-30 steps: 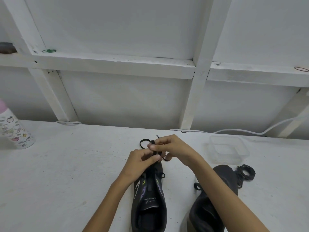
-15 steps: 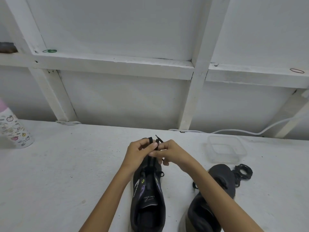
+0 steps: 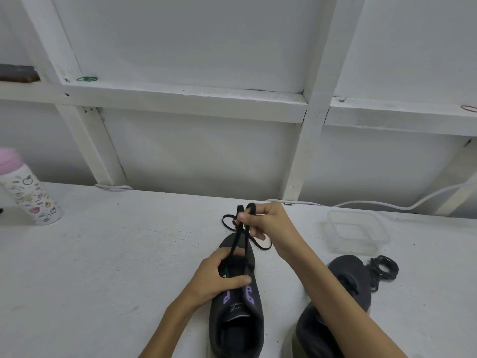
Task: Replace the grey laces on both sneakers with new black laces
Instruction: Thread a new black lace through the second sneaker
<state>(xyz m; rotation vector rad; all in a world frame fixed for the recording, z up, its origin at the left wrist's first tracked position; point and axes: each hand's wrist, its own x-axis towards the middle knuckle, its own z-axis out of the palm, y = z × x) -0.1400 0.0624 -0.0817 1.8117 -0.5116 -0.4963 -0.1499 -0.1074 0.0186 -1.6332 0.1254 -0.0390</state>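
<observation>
A dark grey sneaker (image 3: pixel 238 324) with purple eyelet tabs stands on the white table, toe pointing away from me. My left hand (image 3: pixel 219 277) grips it across the eyelet area, thumb over the tongue. My right hand (image 3: pixel 265 223) pinches both strands of the black lace (image 3: pixel 238 236) and holds them taut above the toe; loose loops hang to its left and right. The second dark sneaker (image 3: pixel 346 282) lies to the right, partly hidden by my right forearm. A coiled black lace (image 3: pixel 384 267) rests beside its toe.
A clear plastic container (image 3: pixel 358 231) sits at the back right. A white bottle with a pink cap (image 3: pixel 28 195) stands at the far left. A white cable (image 3: pixel 387 202) runs along the wall's foot behind the table.
My left hand has dropped from the lace to the sneaker's eyelet area. My right hand has drawn both lace strands up and away from the shoe.
</observation>
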